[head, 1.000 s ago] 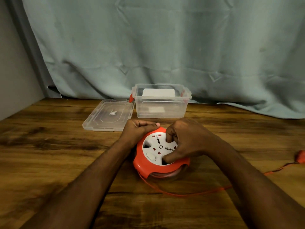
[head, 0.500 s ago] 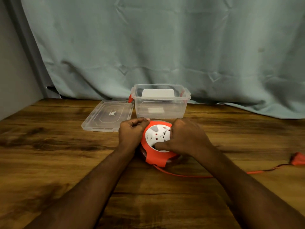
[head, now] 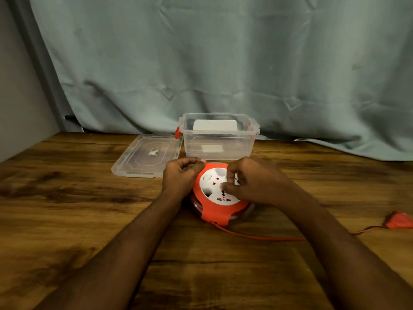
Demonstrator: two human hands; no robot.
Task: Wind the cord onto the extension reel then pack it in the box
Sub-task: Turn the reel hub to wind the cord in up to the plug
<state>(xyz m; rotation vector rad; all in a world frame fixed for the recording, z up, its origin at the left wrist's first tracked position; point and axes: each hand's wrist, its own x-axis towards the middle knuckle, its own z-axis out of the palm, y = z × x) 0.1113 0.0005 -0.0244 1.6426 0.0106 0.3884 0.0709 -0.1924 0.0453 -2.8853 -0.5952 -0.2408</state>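
Head view: your hands on the reel.
Left hand curls against its left rim; right hand pinches its white centre. Cord trails right.

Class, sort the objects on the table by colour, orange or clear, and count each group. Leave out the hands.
Orange: 2, the reel and its cord, which ends in a plug
Clear: 2, the box and its lid
Total: 4
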